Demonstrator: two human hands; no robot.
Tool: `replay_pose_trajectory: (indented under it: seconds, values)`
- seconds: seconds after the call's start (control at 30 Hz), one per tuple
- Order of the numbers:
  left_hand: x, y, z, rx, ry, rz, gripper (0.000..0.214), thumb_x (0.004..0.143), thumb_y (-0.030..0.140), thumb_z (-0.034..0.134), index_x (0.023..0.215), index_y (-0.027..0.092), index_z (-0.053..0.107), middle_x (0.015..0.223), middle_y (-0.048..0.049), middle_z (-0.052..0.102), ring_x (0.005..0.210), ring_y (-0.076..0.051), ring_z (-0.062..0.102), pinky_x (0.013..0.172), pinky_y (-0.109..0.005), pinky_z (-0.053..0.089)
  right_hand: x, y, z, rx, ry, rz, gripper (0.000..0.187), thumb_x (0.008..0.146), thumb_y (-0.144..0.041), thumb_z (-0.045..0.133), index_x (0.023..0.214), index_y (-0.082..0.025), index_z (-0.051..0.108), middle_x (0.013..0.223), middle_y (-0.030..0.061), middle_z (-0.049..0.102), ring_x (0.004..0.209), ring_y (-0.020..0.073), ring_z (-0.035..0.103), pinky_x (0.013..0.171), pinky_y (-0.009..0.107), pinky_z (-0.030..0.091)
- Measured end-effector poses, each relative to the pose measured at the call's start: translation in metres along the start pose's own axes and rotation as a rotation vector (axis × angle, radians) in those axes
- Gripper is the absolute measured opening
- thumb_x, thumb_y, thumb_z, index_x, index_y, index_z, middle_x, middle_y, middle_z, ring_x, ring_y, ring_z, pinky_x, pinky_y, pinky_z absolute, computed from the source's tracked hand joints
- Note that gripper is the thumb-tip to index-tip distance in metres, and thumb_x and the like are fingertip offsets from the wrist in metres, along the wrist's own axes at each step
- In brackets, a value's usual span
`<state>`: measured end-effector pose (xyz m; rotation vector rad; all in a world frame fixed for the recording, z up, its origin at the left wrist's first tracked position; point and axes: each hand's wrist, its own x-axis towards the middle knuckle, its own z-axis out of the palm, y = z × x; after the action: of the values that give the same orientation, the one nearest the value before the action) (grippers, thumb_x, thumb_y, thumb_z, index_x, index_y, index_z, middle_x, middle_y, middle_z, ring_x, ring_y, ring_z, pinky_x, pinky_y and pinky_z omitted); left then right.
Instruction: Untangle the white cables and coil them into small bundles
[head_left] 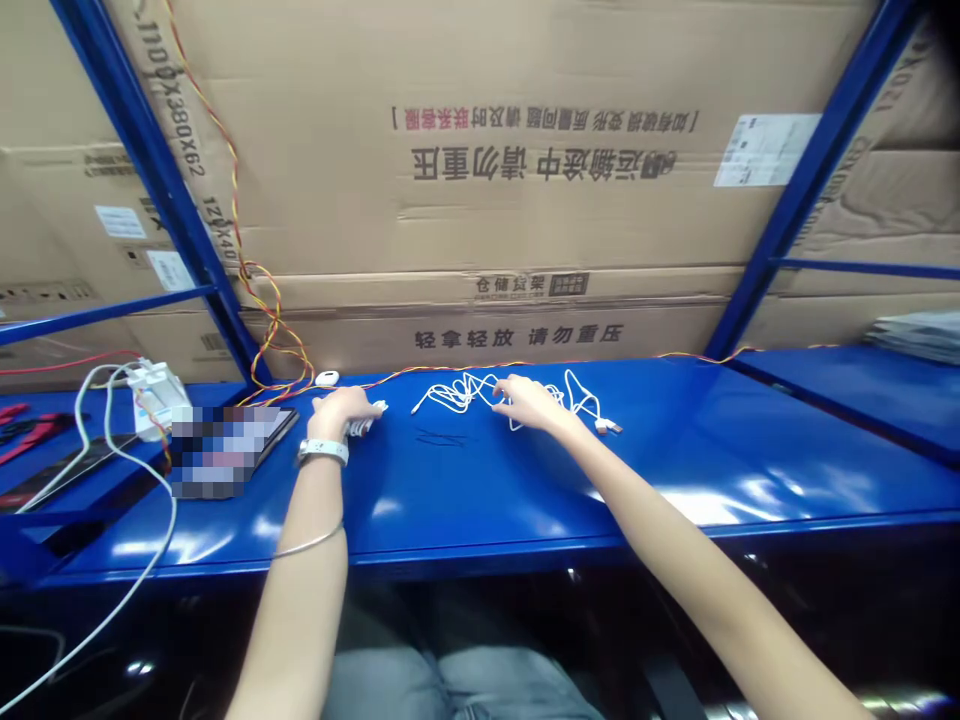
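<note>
A tangle of white cables (465, 390) lies on the blue metal shelf (675, 450) in front of me. My right hand (529, 402) rests on that tangle with its fingers curled down into the loops. My left hand (343, 408), with a watch on the wrist, is closed round a small bundle of white cable (367, 420), and a plug end (381, 406) sticks out to the right of it. One cable end with a connector (609, 427) trails off to the right of my right hand.
A tablet (225, 440) lies flat at the left beside a white power strip (154, 395) with white leads. A small white object (327, 378) sits at the back. Red and yellow twisted wires (262, 300) hang down a blue upright. Cardboard boxes (525, 200) fill the back.
</note>
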<state>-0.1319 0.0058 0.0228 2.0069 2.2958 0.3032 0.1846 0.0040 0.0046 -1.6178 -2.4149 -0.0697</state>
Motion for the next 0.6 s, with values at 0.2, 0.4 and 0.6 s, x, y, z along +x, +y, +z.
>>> replay_pose_trajectory:
  seconds: [0.2, 0.4, 0.6]
  values:
    - [-0.009, 0.003, -0.003, 0.143, -0.245, -0.043, 0.022, 0.067, 0.039, 0.065, 0.069, 0.017, 0.065, 0.097, -0.0168, 0.073, 0.096, -0.037, 0.066, 0.093, -0.054, 0.040, -0.001, -0.001, -0.002, -0.031, -0.033, 0.003, 0.027, 0.087, -0.033, 0.059, 0.109, -0.019, 0.065, 0.114, 0.0122, 0.065, 0.106, 0.0273, 0.061, 0.084, 0.033, 0.045]
    - [-0.006, 0.000, -0.005, 0.144, -0.156, -0.049, 0.039, 0.065, 0.056, 0.070, 0.070, 0.018, 0.064, 0.106, -0.0161, 0.071, 0.108, -0.038, 0.061, 0.099, -0.057, 0.035, -0.006, -0.002, -0.013, -0.094, -0.029, 0.119, 0.024, 0.086, -0.031, 0.060, 0.102, -0.016, 0.069, 0.111, 0.0148, 0.068, 0.104, 0.0292, 0.063, 0.082, 0.034, 0.046]
    - [-0.003, 0.026, 0.002, -0.036, 0.095, 0.083, 0.032, 0.082, 0.049, 0.056, 0.081, 0.020, 0.070, 0.096, -0.0112, 0.073, 0.103, -0.030, 0.064, 0.090, -0.040, 0.045, -0.007, -0.005, -0.018, -0.128, -0.059, 0.153, 0.025, 0.085, -0.037, 0.062, 0.094, -0.015, 0.070, 0.104, 0.0150, 0.069, 0.099, 0.0285, 0.064, 0.079, 0.032, 0.047]
